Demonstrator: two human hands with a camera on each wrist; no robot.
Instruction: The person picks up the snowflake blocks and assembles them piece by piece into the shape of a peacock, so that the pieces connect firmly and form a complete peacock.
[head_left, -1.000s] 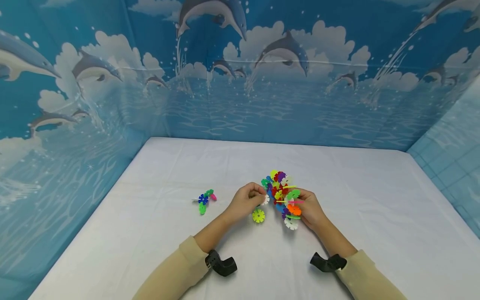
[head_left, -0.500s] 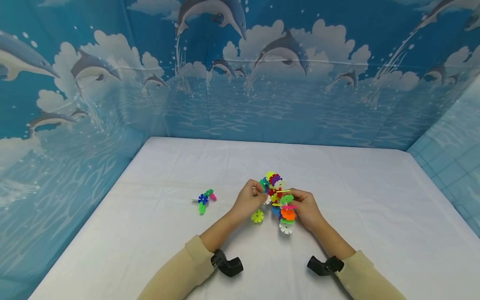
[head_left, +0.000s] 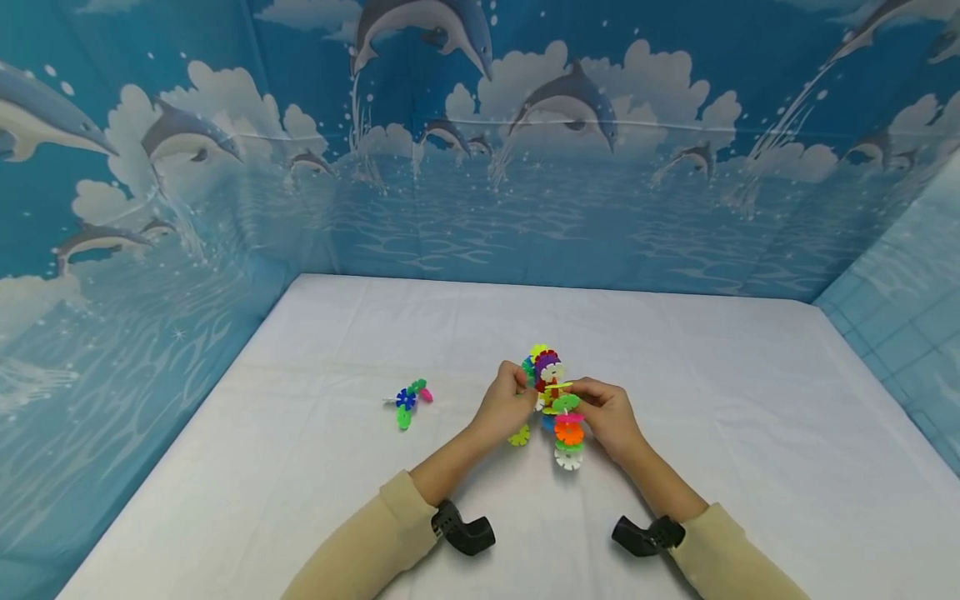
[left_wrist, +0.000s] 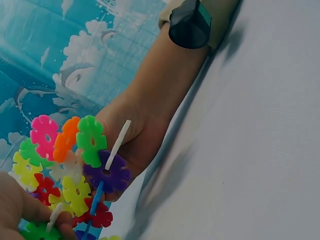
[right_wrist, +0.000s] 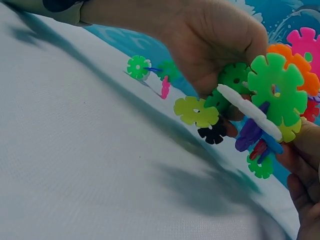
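My right hand [head_left: 611,417] grips a many-coloured cluster of interlocking flower-shaped plastic discs [head_left: 568,433] above the table. Purple, red, blue, orange, pink and green discs show in it in the left wrist view. My left hand [head_left: 506,410] pinches a smaller group of linked discs close against the cluster's left side. In that group are a white disc [left_wrist: 55,216], dark green discs [right_wrist: 234,77], a yellow-green disc [right_wrist: 196,111] and a black disc [right_wrist: 212,133]. Fingers and discs overlap, so whether the two groups are joined cannot be told.
A separate small disc group [head_left: 406,399], blue, green, pink and white, lies on the white-covered table [head_left: 315,467] left of my hands. A blue dolphin-print curtain [head_left: 480,217] stands behind the table and along its sides. Each wrist wears a black camera band [head_left: 467,533].
My left hand has moved right with its small group, up against the large cluster. The cluster in my right hand has shifted slightly left and turned.
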